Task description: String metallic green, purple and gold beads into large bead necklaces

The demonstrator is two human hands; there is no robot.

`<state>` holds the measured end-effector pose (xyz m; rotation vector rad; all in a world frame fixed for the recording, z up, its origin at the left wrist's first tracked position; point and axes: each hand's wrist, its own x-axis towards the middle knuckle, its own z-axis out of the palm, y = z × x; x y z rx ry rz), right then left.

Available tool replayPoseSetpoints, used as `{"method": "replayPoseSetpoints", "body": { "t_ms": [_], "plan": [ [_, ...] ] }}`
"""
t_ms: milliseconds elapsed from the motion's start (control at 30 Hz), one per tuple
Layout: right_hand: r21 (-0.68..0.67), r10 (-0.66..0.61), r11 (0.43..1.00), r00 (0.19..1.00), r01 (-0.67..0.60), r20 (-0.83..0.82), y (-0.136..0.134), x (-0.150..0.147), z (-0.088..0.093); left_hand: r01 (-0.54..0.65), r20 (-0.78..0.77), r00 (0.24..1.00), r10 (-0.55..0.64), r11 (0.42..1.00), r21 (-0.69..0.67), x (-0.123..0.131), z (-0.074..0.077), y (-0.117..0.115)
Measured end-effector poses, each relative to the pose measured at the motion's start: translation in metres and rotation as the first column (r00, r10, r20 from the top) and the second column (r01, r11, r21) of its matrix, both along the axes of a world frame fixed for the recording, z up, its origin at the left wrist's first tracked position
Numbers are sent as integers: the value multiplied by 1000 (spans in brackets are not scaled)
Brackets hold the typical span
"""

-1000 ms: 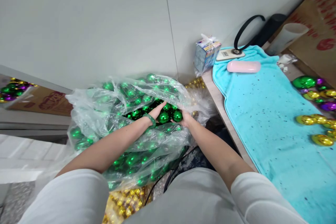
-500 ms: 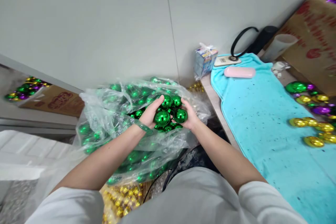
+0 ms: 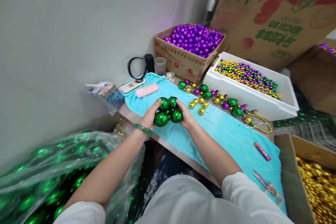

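Several shiny green balls [image 3: 168, 111] are cupped between my two hands above the table's left end. My left hand [image 3: 150, 114] curls round their left side, thumb on the upper ball, a green bangle [image 3: 144, 128] on its wrist. On the other side my right hand [image 3: 184, 114] closes against the right-hand balls. Beneath lies a turquoise towel [image 3: 223, 143]. Just right of the hands, a small group of gold balls [image 3: 198, 104] rests on it. Behind these runs a strand of green, purple and gold beads [image 3: 207, 94].
A plastic bag of green balls [image 3: 60, 168] sits at lower left. Along the back stand a carton of purple balls [image 3: 181, 63] and a white foam box [image 3: 244, 108] of mixed beads. A box of gold beads [image 3: 291, 175] is at right. Scissors [image 3: 267, 184] lie near the towel's right end.
Both hands have moved from over the plastic bag to above the towel, carrying the green balls. The view has swung right, bringing the boxes into sight.
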<state>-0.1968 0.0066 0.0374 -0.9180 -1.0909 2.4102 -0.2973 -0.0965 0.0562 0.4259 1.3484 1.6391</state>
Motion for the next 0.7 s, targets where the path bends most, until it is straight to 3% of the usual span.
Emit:
{"method": "replayPoseSetpoints", "body": {
  "t_ms": [67, 133, 200, 267, 367, 433, 500, 700],
  "plan": [
    [147, -131, 982, 988, 117, 83, 28, 8, -15, 90, 69, 994, -90, 996, 8, 0, -14, 39],
    [347, -259, 921, 943, 176, 208, 47, 13, -28, 135, 118, 984, -131, 990, -27, -2, -30, 69],
    [560, -376, 819, 857, 129, 353, 56, 17, -36, 137, 119, 984, -129, 989, -61, -5, -45, 91],
    [723, -464, 691, 770, 5, 438, 57, 20, -39, 103, 70, 993, -98, 992, -70, -10, -57, 105],
    [863, -555, 488, 717, -128, 420, 50, 27, -41, 40, -70, 996, -46, 996, -84, -21, -67, 120],
    [907, -590, 392, 714, -153, 376, 45, 33, -46, 4, -188, 982, -26, 993, -115, -29, -70, 127],
    [921, -606, 358, 712, -155, 355, 41, 39, -53, -24, -274, 962, -17, 989, -146, -35, -72, 134],
    [905, -637, 397, 666, -150, 390, 40, 46, -65, -96, -473, 881, 23, 987, -131, -44, -76, 155]
  ]
}}
